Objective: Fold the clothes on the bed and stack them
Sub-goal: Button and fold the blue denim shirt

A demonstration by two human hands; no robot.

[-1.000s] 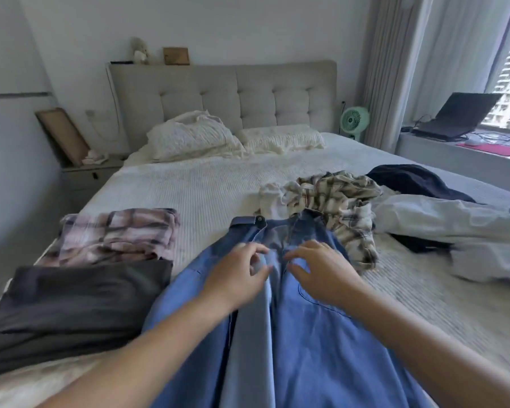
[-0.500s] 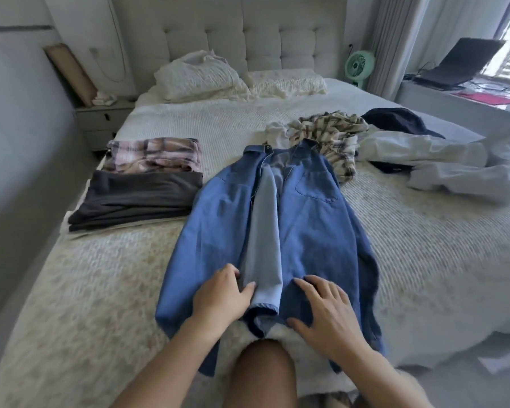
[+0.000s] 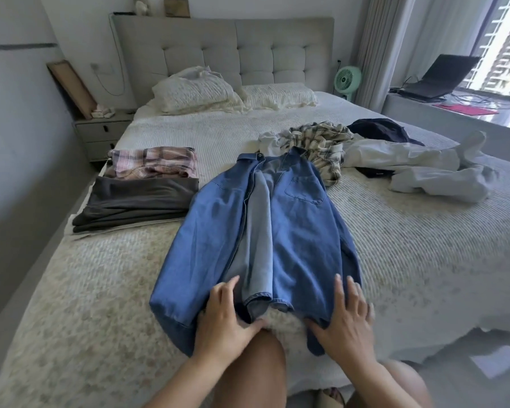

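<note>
Head-cam view down onto a bed [image 3: 395, 260] w/ pale ribbed cover. Blue denim shirt [image 3: 301, 231] laid face-up, lengthwise, near middle of foot edge; collar toward headboard, hem overhanging foot edge slightly. Front placket open, paler inside showing down centre; 1 chest pocket visible.

Left hand [image 3: 221, 322] resting on hem left of the opening, fingers spread, thumb apparently tucked at hem edge; not clear if pinching cloth or just pressing. Right hand [image 3: 345, 316] flat on hem right of opening, fingers straight, palm down, pressing, not gripping.

Near left edge of bed: stack of 2 folded items, dark grey garment [image 3: 139, 201] nearer foot, pink plaid garment [image 3: 156, 163] just behind, touching. Toward right edge, unfolded heap: cream plaid shirt [image 3: 321, 142] touching denim collar, white garment [image 3: 418, 169], dark navy item [image 3: 380, 128] behind. 2 pillows [image 3: 200, 92] at headboard.

Handling, as judgement: denim looks mid-weight, soft but w/ some body; likely holds a crease, won't slip much on ribbed cover, not fragile. Sleeves seem tucked along sides. Best hold prob. at hem corners or side seams, pinching both layers, then shoulders/collar for lengthwise fold. Risk: open placket shifting, so smooth flat before folding. Stage approx: flattening, folds not yet made.
</note>
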